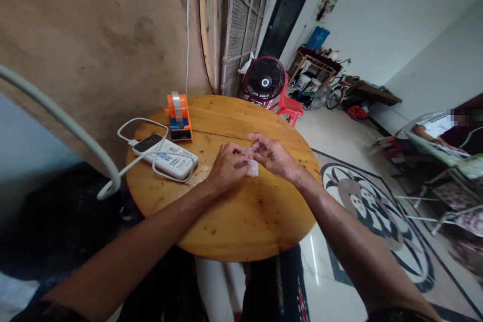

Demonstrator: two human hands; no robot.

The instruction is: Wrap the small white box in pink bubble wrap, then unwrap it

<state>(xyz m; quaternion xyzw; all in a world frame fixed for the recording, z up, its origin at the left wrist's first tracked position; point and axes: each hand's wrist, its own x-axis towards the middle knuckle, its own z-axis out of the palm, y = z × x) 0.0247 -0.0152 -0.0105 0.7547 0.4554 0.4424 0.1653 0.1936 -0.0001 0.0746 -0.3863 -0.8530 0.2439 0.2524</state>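
Both my hands meet over the middle of a round wooden table (241, 221). Between them is a small, whitish, see-through plastic piece (253, 168), perhaps a little bag; its exact kind is too small to make out. My left hand (229, 167) has its fingers curled and closed on the piece's left edge. From the other side, my right hand (273, 155) pinches its upper right part with thumb and fingertip. The lower end of the piece hangs just over the tabletop, and the fingers hide the rest.
An orange tape dispenser (179, 116) stands at the table's back left. Before it lies a white power bank (169, 157) with a looped cable. A grey curved tube (64, 115) crosses the left side. Beyond the table are a fan (265, 79), a red chair (290, 105) and a seated person (433, 128).
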